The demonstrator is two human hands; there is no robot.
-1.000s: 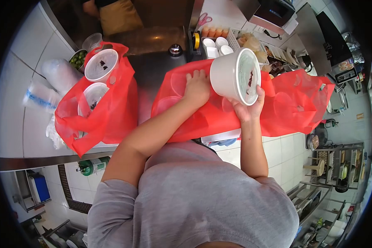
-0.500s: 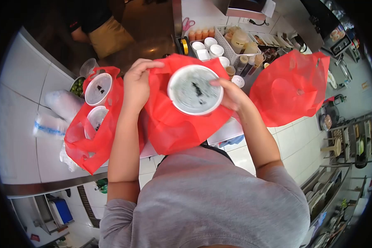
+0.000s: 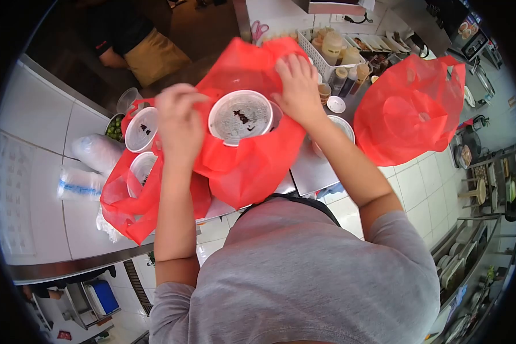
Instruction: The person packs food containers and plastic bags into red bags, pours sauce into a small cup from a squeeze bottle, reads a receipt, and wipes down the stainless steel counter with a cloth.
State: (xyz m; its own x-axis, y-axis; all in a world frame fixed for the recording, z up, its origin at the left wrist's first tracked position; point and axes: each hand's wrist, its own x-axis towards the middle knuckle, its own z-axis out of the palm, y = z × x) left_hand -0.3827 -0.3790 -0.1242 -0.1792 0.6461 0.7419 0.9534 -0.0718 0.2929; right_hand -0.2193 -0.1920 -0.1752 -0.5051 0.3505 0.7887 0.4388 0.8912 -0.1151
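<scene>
A red bag (image 3: 251, 169) sits open in front of me, its far side pulled upward. Inside it is a round white tub (image 3: 241, 117) with a clear, fogged lid and dark marks on top. The edge of another container shows at its right. My right hand (image 3: 299, 86) is closed over the bag's upper right edge. Smeared by motion, my left hand (image 3: 180, 123) is at the bag's left edge, and its grip is unclear. To the left, a second red bag (image 3: 126, 200) holds two similar tubs (image 3: 141, 129). Another round tub (image 3: 339, 129) is partly hidden beneath my right forearm.
A third red bag (image 3: 410, 114), full-looking, stands at right on the metal counter (image 3: 312, 172). Behind are a white basket (image 3: 327, 69) of bottles and a small white cup (image 3: 336, 104). Plastic-wrapped packs (image 3: 77, 184) lie far left. Another person (image 3: 149, 54) stands across the counter.
My right hand has let go of the tub, now within the middle bag, and moved to the bag's upper right edge. The bag's far side has risen. My left hand has shifted slightly down and left.
</scene>
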